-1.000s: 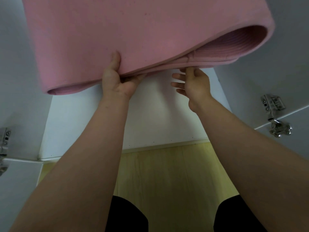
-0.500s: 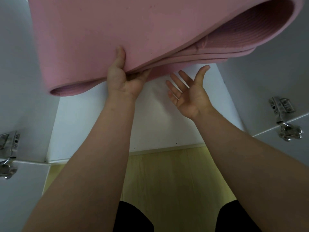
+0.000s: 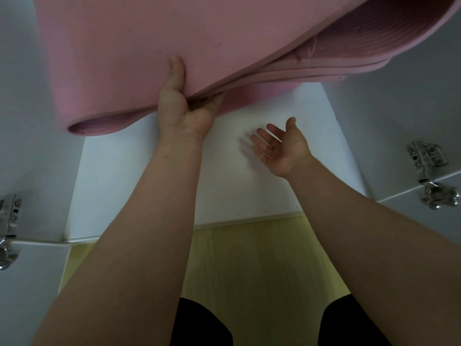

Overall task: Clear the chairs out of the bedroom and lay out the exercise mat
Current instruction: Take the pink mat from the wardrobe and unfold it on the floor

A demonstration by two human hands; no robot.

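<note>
Facing into a white cupboard (image 3: 399,108) with both doors swung wide. On the left door edge, a left hinge (image 3: 8,228) of bright metal; on the right door edge, a right hinge (image 3: 429,171) of the same kind, partly unfolded. Straight ahead, the cupboard's white back panel (image 3: 139,176), bare in its lower part. Below that, a pale wooden floor (image 3: 249,258), and at the bottom edge two dark-clad knees (image 3: 202,323). Hemmed in on either side by the grey-white side walls.

Across the top of the view, a loosely rolled pink exercise mat (image 3: 174,46), raised well above the floor and lying crosswise between the side walls. Left end lower and rounded, with a narrow dark opening. Right end higher and gaping toward the camera, with ribbed inner layers on show and several loose edges stacked beneath.

Grips the mat from below with the left hand (image 3: 182,111): thumb pressed up against the near face, fingers tucked under the lower edge and mostly hidden by the loose layers. Right hand (image 3: 279,148) apart from the mat, below its right half, in front of the back panel. Palm turned up, fingers straight and slightly spread, holding nothing.
</note>
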